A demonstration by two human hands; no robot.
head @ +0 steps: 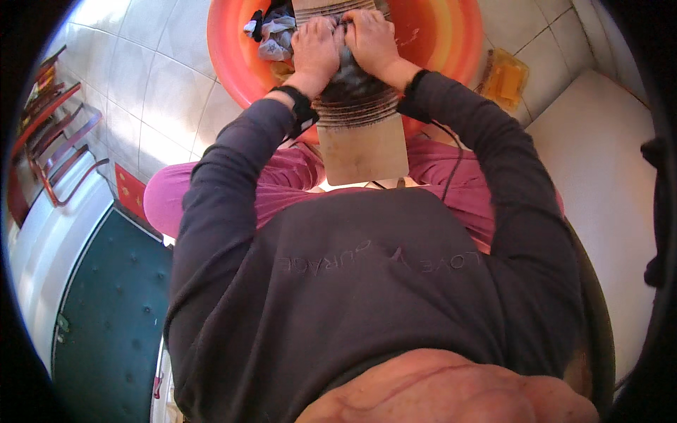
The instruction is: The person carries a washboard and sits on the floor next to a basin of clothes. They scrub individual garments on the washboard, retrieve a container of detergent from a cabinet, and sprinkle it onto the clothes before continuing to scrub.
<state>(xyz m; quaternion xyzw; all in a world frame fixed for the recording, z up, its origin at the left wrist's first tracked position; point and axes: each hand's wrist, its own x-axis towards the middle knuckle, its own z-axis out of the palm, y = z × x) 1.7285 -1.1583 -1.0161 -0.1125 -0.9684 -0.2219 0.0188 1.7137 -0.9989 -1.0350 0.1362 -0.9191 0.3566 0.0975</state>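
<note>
A wooden washboard leans in an orange plastic basin, its lower end towards my lap. Dark wet cloth lies over its ridges. My left hand presses on the cloth near the board's left edge, fingers curled. Beside it my right hand grips the same cloth, knuckles bent. Small white and black cloth pieces lie in the basin left of the board. The fingertips are partly hidden.
An amber block in a clear wrapper or dish lies on the tiled floor right of the basin. A pale flat surface stands at the right. Red-brown curved rails and a dark green door are at the left.
</note>
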